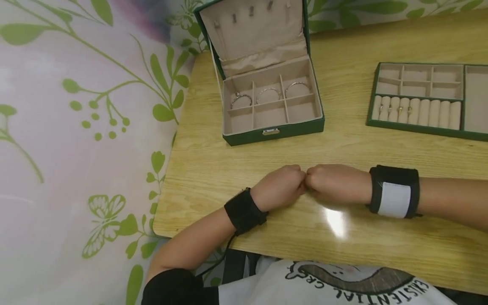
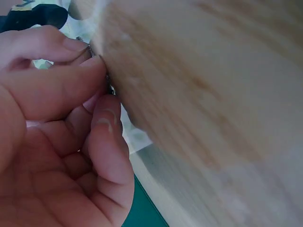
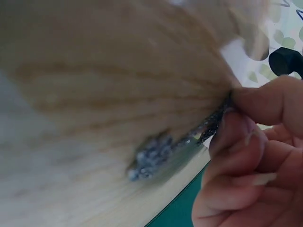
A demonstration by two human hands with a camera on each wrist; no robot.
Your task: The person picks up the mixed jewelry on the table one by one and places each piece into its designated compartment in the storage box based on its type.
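Note:
My two hands meet knuckle to knuckle at the middle of the wooden table [image 1: 343, 140]. The left hand [image 1: 284, 186] and the right hand [image 1: 331, 184] both have curled fingers. In the right wrist view, the right hand [image 3: 229, 111] pinches one end of a thin glittery silver chain [image 3: 203, 130]. Its sparkling cluster end [image 3: 149, 158] lies against the wood. The left wrist view shows the left hand [image 2: 97, 71] pinching a small bit of silver metal [image 2: 109, 81] at its fingertips. In the head view the chain is hidden between the fists.
An open green jewellery box [image 1: 272, 131] stands at the back centre, with three silver bangles [image 1: 268, 95] in its beige compartments. A green tray [image 1: 427, 127] with rings in its rolls lies at the back right. A floral wall [image 1: 76, 127] borders the table's left edge.

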